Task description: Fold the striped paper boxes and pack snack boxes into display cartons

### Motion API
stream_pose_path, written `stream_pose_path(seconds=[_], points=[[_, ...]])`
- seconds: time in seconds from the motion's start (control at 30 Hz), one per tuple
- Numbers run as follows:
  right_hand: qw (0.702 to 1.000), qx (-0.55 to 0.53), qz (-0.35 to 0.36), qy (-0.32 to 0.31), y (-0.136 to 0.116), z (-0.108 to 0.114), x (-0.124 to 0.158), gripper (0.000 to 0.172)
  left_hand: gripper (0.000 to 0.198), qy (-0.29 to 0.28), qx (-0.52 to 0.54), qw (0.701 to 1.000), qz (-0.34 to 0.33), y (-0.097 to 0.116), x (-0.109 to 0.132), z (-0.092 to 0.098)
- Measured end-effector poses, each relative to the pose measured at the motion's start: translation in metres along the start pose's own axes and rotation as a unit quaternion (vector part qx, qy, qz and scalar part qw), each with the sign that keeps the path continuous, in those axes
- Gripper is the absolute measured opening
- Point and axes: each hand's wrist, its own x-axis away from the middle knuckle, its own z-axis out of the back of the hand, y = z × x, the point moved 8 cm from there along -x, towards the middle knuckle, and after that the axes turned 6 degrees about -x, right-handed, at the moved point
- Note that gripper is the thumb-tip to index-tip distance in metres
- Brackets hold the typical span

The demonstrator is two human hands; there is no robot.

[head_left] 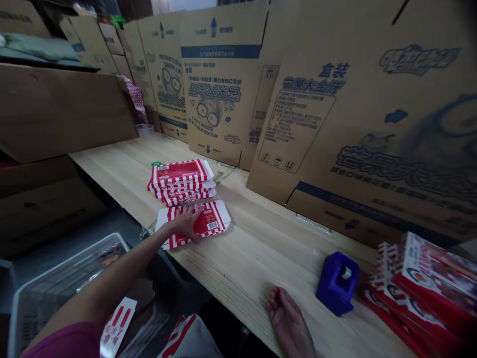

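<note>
My left hand (187,222) reaches across a small pile of flattened red-and-white striped cartons (212,219), fingers at the far edge and thumb toward the near edge. Just beyond it stands a taller stack of the same flat striped cartons (181,171), with red panels on top. Palm up at the table's front edge, my right hand (288,318) has its fingers curled in, with nothing seen in them. To its right sits a blue tape dispenser (337,283).
Filled red-and-white boxes (428,288) are piled at the right end of the wooden table (253,238). Large printed cardboard boxes (316,114) wall off the back. Below, at left, a white plastic crate (30,288) stands beside striped carton pieces (117,323).
</note>
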Motion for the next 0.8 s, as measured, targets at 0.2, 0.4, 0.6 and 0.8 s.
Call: stream_pose_path(seconds=[0.2, 0.4, 0.6, 0.8], points=[[1.000, 0.005, -0.001, -0.015, 0.001, -0.002, -0.001, 0.025, 0.139, -0.007, 0.005, 1.000, 0.007, -0.001, -0.002, -0.003], [1.000, 0.008, 0.004, -0.023, 0.002, -0.002, -0.002, 0.025, 0.140, -0.044, -0.015, 0.999, -0.024, -0.006, -0.005, -0.006], [0.999, 0.021, 0.011, -0.039, 0.001, -0.006, -0.001, 0.023, 0.143, -0.075, -0.043, 0.994, -0.060, -0.005, -0.005, -0.011], [0.998, 0.035, 0.012, -0.049, 0.001, -0.009, -0.001, 0.024, 0.136, -0.073, 0.052, 0.994, -0.063, -0.009, -0.009, 0.009]])
